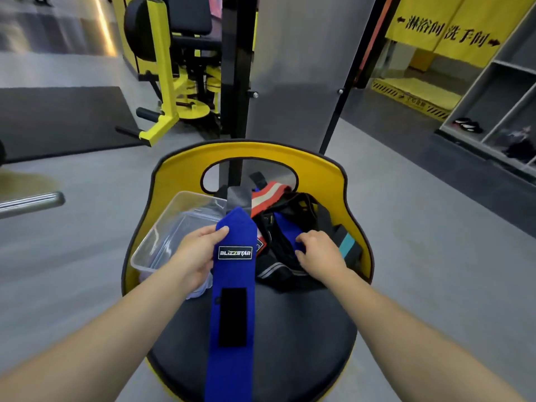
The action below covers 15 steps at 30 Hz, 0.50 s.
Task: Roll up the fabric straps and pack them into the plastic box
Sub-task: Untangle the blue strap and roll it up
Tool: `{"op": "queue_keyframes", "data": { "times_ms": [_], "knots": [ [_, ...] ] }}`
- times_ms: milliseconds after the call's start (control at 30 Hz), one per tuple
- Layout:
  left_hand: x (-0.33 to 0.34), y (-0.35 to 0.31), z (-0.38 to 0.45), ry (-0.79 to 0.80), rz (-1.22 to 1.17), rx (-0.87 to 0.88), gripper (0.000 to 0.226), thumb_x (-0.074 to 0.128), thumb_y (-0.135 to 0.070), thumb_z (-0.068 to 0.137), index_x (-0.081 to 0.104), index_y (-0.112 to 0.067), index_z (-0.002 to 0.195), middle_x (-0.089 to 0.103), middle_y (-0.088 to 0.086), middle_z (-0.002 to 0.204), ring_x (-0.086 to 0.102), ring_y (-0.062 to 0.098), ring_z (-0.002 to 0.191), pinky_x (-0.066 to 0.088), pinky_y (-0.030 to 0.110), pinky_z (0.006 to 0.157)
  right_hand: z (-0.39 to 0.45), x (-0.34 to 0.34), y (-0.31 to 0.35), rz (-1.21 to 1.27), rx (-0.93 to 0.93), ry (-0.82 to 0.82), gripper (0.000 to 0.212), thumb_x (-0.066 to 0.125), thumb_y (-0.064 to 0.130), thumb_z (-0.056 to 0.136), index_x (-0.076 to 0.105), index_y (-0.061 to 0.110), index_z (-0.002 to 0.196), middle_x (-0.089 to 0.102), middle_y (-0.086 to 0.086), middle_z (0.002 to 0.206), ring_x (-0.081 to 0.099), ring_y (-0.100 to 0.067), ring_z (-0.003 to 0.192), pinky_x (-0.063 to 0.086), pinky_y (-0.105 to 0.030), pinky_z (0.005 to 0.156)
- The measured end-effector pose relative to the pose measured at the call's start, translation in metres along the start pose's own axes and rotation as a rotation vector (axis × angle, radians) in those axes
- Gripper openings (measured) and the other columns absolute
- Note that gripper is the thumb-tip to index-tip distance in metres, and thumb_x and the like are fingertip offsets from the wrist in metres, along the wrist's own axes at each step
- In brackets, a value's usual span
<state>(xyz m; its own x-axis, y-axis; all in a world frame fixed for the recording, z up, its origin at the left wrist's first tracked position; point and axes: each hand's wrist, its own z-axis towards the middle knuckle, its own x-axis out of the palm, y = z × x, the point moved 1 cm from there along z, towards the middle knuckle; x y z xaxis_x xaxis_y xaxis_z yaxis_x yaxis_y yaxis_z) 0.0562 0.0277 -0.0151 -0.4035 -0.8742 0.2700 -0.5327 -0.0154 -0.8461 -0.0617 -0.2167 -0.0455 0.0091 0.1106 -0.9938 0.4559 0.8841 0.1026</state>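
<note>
Early stage — left hand (200, 253) is pinching the blue strap (233, 285), unrolled, hanging over the seat (290, 329). Right hand (317, 253), fingers curled, is digging into the strap pile (290, 227). Plastic box (162, 236) is sitting beside it — apparently nothing packed.

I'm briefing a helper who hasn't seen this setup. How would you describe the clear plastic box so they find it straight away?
Start at the yellow-backed seat with the black cushion. The plastic box sits on its left side, just behind the left hand, left of the pile of straps. It is the only rigid, see-through thing there; all its neighbours are soft, coloured fabric.
</note>
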Motion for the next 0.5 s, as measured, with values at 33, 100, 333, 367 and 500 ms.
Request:
{"op": "queue_keyframes", "data": {
  "times_ms": [33, 100, 333, 367, 500],
  "knots": [
    [-0.001, 0.001, 0.004, 0.0, -0.011, -0.006, 0.021, 0.064, -0.02, 0.099, 0.068, -0.01, 0.118, 0.079, 0.01, 0.104, 0.074, 0.027, 0.098, 0.058, 0.039, 0.076, 0.008, 0.006, 0.005, -0.144, -0.035, -0.001, 0.041, 0.062, 0.036, 0.097, 0.057, 0.016, 0.132, 0.058, -0.005, 0.127, 0.052, -0.027, 0.119, 0.047, -0.04, 0.096],
    [-0.002, 0.002, 0.009, 0.004, -0.025, -0.013, 0.021, 0.064, -0.019, 0.099, 0.068, -0.01, 0.117, 0.078, 0.011, 0.104, 0.074, 0.027, 0.098, 0.057, 0.038, 0.074, 0.02, 0.016, 0.011, -0.388, -0.057, 0.002, 0.047, 0.064, 0.039, 0.095, 0.05, 0.015, 0.133, 0.051, -0.007, 0.129, 0.048, -0.029, 0.119, 0.042, -0.04, 0.095],
    [-0.001, -0.001, 0.012, 0.012, -0.024, -0.017, 0.022, 0.065, -0.018, 0.098, 0.068, -0.008, 0.117, 0.078, 0.013, 0.105, 0.073, 0.032, 0.105, 0.059, 0.042, 0.085, 0.035, 0.014, 0.005, -0.571, 0.013, 0.088, 0.031, 0.057, 0.018, 0.095, 0.057, 0.019, 0.125, 0.058, -0.005, 0.123, 0.051, -0.027, 0.116, 0.039, -0.039, 0.096],
    [0.0, -0.001, 0.011, 0.017, -0.021, -0.018, 0.022, 0.065, -0.019, 0.098, 0.068, -0.008, 0.117, 0.078, 0.013, 0.105, 0.073, 0.032, 0.104, 0.059, 0.042, 0.084, 0.035, 0.01, 0.003, -0.57, 0.004, 0.065, 0.028, 0.056, 0.014, 0.094, 0.061, 0.019, 0.121, 0.061, -0.004, 0.119, 0.053, -0.027, 0.113, 0.039, -0.039, 0.095],
    [0.003, -0.002, 0.004, 0.041, -0.018, -0.016, 0.02, 0.065, -0.019, 0.098, 0.068, -0.009, 0.115, 0.079, 0.011, 0.102, 0.075, 0.029, 0.098, 0.059, 0.037, 0.073, 0.03, -0.009, -0.002, -0.368, -0.009, -0.185, 0.028, 0.053, 0.012, 0.095, 0.069, 0.02, 0.117, 0.07, -0.002, 0.106, 0.062, -0.027, 0.098, 0.043, -0.038, 0.079]
  ]
}}
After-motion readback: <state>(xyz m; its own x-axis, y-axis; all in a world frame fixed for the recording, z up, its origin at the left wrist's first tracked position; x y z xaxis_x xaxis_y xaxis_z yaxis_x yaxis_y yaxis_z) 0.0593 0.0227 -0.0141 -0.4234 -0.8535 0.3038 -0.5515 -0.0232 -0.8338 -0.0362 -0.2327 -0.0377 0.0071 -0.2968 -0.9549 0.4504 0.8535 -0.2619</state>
